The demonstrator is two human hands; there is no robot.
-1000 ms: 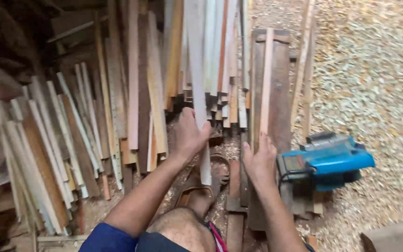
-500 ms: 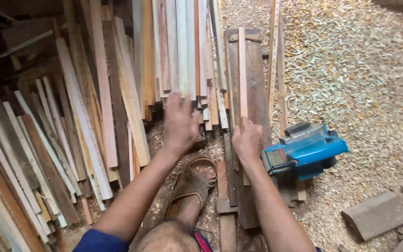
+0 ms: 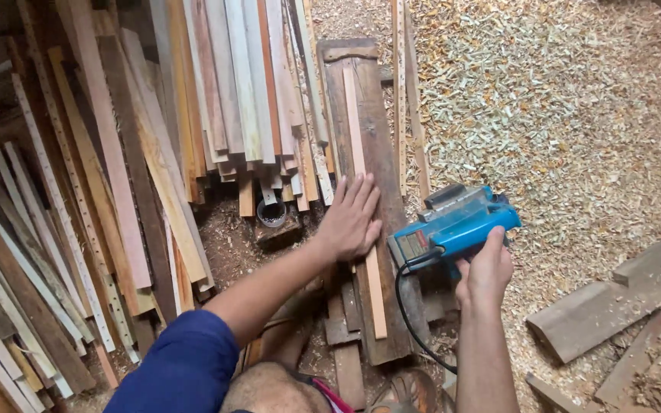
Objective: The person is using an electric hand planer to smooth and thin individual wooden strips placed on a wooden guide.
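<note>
A thin pale wooden strip (image 3: 362, 153) lies lengthwise on a dark plank (image 3: 382, 160) on the ground. My left hand (image 3: 351, 218) rests flat on the strip with fingers spread, pressing it to the plank. To its right, a blue electric hand planer (image 3: 453, 223) sits beside the plank, its black cord (image 3: 407, 313) looping back toward me. My right hand (image 3: 486, 269) grips the planer's rear end.
A stack of long wooden slats (image 3: 246, 99) lies to the left, with more strips (image 3: 32, 268) fanned out at far left. Wood shavings (image 3: 560, 107) cover the ground on the right. Thick offcuts (image 3: 613, 298) lie at lower right.
My left hand left the slat stack and now lies flat on the strip. My right hand moved off the strip to the blue planer and took hold of it.
</note>
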